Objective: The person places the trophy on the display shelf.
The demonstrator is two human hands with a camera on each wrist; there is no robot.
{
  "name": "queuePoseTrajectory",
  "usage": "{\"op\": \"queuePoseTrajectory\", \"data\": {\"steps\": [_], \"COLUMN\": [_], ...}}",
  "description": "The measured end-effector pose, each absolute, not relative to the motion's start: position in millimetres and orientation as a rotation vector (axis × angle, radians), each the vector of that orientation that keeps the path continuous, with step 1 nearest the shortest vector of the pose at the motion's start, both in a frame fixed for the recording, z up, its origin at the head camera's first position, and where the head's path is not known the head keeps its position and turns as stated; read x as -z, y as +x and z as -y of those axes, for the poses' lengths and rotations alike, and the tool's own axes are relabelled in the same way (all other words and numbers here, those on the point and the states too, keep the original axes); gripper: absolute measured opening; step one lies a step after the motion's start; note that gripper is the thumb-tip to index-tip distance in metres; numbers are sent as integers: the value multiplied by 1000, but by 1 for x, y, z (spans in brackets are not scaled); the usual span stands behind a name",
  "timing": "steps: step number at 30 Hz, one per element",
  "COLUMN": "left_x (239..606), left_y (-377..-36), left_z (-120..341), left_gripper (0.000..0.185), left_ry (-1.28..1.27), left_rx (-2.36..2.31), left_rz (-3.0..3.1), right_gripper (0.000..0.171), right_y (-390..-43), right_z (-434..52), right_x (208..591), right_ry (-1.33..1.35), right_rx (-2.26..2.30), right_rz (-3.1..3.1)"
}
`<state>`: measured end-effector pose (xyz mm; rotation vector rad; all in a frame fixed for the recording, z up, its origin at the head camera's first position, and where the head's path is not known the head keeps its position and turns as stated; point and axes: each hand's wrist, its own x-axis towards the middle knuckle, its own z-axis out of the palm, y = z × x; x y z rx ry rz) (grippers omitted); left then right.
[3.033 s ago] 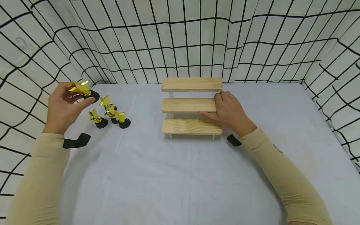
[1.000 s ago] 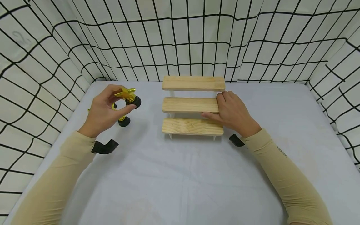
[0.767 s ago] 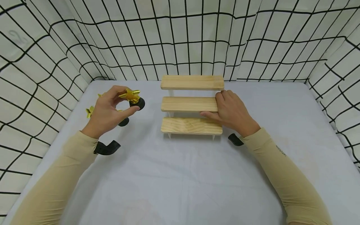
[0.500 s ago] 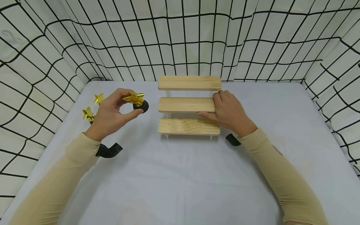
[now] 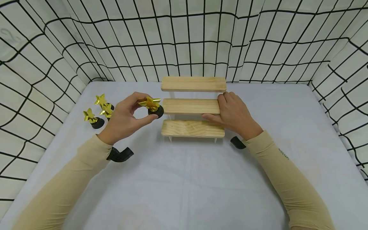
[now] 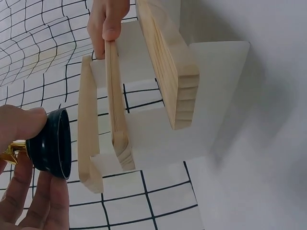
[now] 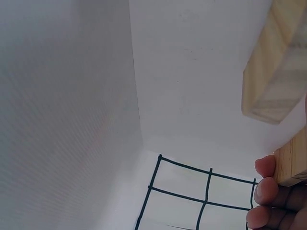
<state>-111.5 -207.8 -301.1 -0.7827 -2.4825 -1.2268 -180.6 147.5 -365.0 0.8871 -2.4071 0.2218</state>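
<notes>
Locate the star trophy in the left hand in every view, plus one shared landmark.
Head: the star trophy is just left of centre, in the left hand.
Left wrist: star trophy at the left edge, dark base facing right.
Right wrist: not in it.
Shared landmark: the middle plank, gripped by the right hand.

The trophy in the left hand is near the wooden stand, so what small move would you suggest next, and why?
I would probably ease the trophy slightly right over the middle board: the left hand holds it near that board's left end, and the right hand grips the board's right end, which may keep the stand steady.
</notes>
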Motion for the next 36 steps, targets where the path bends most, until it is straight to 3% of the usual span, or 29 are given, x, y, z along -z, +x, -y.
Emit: {"op": "queuePoseTrajectory", "data": {"steps": [20, 36], "left_x": [317, 329], "left_y": [-113, -114], "left_z": [180, 157], "left_gripper": [53, 50], "left_ry": [-897, -954], "left_rx": [1341, 1378], "left_rz": [2470, 2480], "right_gripper": [73, 73], "right_y": [-181, -180], "right_z": [-147, -146], "right_x": [365, 364], "right_ry": [869, 859], "right_rx": [-231, -223], "right_rz": [2425, 2465]}}
